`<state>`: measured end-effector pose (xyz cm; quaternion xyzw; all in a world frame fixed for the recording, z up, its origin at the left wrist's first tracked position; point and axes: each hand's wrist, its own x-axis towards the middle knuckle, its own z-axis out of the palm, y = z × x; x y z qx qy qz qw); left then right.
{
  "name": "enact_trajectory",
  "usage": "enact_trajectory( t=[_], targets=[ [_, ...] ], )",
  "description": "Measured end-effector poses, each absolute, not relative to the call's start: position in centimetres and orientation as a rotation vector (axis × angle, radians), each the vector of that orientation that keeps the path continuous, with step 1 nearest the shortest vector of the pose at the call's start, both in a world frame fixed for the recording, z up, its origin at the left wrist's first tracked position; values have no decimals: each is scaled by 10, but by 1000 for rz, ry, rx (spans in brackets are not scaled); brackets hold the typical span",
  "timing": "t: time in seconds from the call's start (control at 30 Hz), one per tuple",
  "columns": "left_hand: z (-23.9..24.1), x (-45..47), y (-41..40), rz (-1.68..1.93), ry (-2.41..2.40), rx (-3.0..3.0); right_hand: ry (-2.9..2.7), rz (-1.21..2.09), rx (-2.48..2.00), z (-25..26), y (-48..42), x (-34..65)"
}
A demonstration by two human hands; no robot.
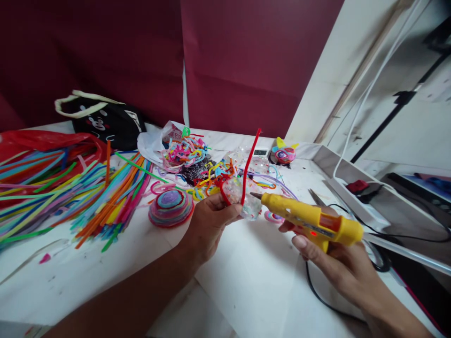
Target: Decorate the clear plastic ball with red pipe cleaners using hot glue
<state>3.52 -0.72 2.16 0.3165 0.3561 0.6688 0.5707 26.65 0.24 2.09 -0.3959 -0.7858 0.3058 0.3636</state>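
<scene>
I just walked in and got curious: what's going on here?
A person's left hand holds a clear, speckled piece with a red pipe cleaner against it, one end sticking up. The right hand grips a yellow glue gun, its nozzle close to the piece and its red light lit. A striped dome and colourful pipe cleaners lie to the left.

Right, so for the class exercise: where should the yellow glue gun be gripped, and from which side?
Grip the yellow glue gun by its handle, below the body, coming from the right, as the right hand does. Its dark nozzle points left, towards the left hand, and the red light is lit, so the tip is probably hot.
</scene>
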Motion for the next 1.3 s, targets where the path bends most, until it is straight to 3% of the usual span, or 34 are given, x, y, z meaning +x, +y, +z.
enact_trajectory(
  t=[1.3],
  targets=[
    [22, 39, -9, 1571, 912, 744, -2266, 290, -1142, 16, -10, 272]
  ],
)
